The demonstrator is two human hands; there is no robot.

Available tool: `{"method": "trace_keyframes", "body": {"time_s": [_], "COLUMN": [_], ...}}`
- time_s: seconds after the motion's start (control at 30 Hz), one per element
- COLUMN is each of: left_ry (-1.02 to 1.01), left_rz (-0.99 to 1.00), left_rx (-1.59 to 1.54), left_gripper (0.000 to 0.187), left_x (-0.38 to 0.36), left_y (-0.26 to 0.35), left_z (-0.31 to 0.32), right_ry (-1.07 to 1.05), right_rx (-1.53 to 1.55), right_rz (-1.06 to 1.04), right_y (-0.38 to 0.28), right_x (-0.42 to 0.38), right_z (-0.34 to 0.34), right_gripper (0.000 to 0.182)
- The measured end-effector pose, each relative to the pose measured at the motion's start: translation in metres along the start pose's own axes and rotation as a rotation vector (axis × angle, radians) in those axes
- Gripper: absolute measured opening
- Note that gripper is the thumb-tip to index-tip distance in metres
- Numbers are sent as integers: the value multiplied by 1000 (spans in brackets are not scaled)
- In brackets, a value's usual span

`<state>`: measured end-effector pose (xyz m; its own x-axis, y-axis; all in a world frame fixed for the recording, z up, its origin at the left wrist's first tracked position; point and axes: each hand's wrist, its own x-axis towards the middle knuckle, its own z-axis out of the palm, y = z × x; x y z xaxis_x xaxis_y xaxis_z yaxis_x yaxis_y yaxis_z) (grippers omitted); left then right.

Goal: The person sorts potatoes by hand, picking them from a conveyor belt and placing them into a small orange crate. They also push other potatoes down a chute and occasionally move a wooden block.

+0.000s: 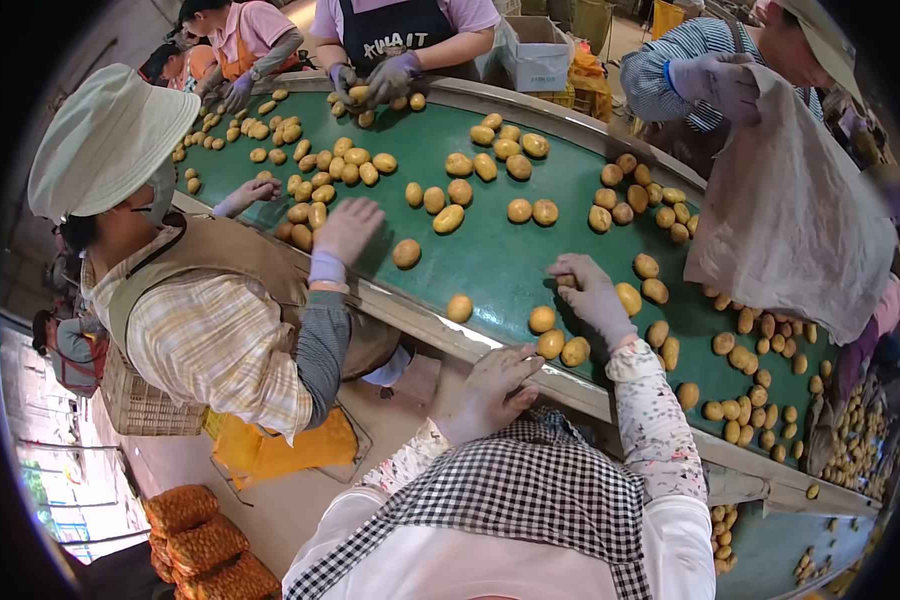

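A green conveyor belt (490,262) carries several yellow potatoes. My right hand (592,296), in a pale glove, reaches onto the belt with its fingers curled over a small potato (564,283). A larger potato (629,298) lies just to its right. My left hand (487,388), also gloved, rests with spread fingers on the belt's metal rim (420,322) and holds nothing. Three potatoes (550,344) lie on the belt between my two hands. My checked apron (530,490) fills the bottom of the view.
A person in a white hat (108,135) stands close on my left, a hand (347,228) on the potatoes. Others sort across the belt (395,75). On the right someone holds a grey sack (790,215). Orange net bags (200,545) lie on the floor.
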<state>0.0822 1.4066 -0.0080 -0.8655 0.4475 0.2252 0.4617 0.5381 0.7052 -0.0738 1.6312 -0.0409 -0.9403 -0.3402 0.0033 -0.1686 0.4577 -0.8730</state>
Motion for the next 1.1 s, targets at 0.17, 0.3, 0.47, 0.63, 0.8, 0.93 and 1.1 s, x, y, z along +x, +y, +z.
{"method": "trace_keyframes", "body": {"time_s": [0.17, 0.3, 0.47, 0.63, 0.8, 0.93, 1.1], "left_ry": [-24, -68, -248, -336, -447, -466, -423], "left_rz": [42, -19, 64, 191, 283, 320, 320], "left_rx": [124, 414, 466, 441, 274, 181, 66], "left_gripper": [54, 60, 63, 60, 64, 62, 58], "left_x": [33, 41, 51, 61, 76, 74, 80], "left_y": [25, 24, 14, 34, 57, 70, 88], "left_z": [15, 9, 31, 72, 106, 131, 151], "right_ry": [23, -130, -121, 230, 943, 1206, 1010], "right_rx": [1123, 1224, 1210, 1157, 1281, 1038, 421], "right_rz": [164, 148, 313, 743, 1220, 1450, 952], "right_y": [-22, -10, 18, 104, 187, 208, 193], "right_x": [-91, -190, -322, -458, -566, -592, -566], "right_z": [-63, -69, -59, -8, 64, 61, 2], "right_gripper": [52, 66, 58, 45, 42, 28, 14]}}
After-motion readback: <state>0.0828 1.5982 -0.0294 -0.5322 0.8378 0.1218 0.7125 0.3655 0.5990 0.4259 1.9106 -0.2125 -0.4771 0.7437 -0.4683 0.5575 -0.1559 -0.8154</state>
